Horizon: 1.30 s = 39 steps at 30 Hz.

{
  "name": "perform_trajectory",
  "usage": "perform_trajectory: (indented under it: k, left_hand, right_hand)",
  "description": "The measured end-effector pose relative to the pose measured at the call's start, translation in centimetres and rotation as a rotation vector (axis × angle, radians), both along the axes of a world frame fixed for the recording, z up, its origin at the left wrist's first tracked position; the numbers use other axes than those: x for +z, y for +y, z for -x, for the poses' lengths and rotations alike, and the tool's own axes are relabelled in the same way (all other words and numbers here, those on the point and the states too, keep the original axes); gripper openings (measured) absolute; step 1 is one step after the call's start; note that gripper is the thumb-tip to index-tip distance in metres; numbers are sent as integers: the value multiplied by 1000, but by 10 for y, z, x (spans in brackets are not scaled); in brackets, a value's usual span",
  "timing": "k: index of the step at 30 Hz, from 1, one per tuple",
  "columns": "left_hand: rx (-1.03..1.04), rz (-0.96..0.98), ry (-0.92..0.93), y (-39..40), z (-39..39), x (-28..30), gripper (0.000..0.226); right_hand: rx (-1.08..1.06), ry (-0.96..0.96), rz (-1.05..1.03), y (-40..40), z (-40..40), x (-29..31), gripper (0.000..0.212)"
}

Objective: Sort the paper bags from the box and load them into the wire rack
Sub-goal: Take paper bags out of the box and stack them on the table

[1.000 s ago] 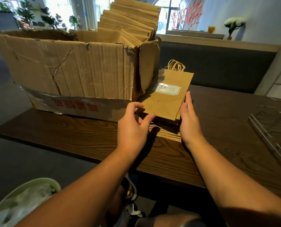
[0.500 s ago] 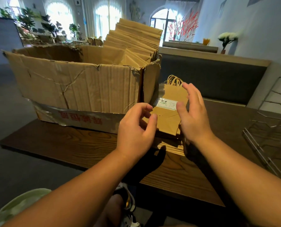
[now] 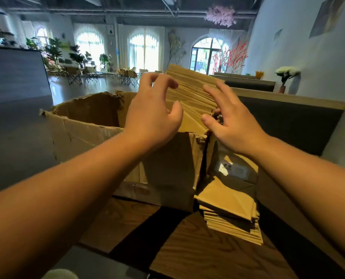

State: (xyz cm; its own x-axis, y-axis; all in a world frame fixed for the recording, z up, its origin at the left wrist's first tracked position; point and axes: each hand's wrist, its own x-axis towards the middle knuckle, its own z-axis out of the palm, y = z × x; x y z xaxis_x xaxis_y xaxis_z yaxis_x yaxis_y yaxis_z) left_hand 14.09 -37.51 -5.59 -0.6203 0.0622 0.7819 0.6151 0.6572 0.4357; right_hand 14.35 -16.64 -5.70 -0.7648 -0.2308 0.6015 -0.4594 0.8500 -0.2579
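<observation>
A torn cardboard box (image 3: pixel 83 125) stands on the wooden table (image 3: pixel 197 252). Several flat brown paper bags (image 3: pixel 189 89) stand packed in its right end and rise above the rim. My left hand (image 3: pixel 151 113) hovers over the box with its fingers loosely spread, holding nothing. My right hand (image 3: pixel 228 119) reaches in beside it, fingers straight, at the near edge of the packed bags. A stack of folded paper bags (image 3: pixel 232 206) with a white label lies on the table right of the box. The wire rack is out of view.
A dark upholstered bench back (image 3: pixel 288 121) runs behind the table on the right. A white wall with a flower pot (image 3: pixel 286 77) stands beyond it. The left half of the box is hollow. The table's near edge runs along the bottom.
Both hands left the stack on the table and rose to the bags standing in the box. The view tilted up, and the wire rack dropped out of sight.
</observation>
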Motion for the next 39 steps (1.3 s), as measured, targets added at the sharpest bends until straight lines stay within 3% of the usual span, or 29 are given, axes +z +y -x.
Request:
perform_trajectory:
  k: [4,10,13,19,29,39]
  left_hand:
    - [99,265,-140,-16,34,25,47]
    - [98,473,-448,-24,64,14,44]
    - [76,517,-471,-25,65,9,43]
    - [66,503,-519,-28,64,6,38]
    - [137,438,-523,-33,64,6,32]
    - [108,412,-549,-34,58,5,36]
  right_hand:
    - [-39,-42,-143,-23,26,27,63]
    - [-315,-178,-357,-55,69,33,16]
    - [-393,-161,-490,-66,75,26,4]
    - [-464,-144,-508,-66,80,19,20]
    - [-527,-146,-625,-65,80,14,19]
    - [-532,-230,-547,-70,81,15,22]
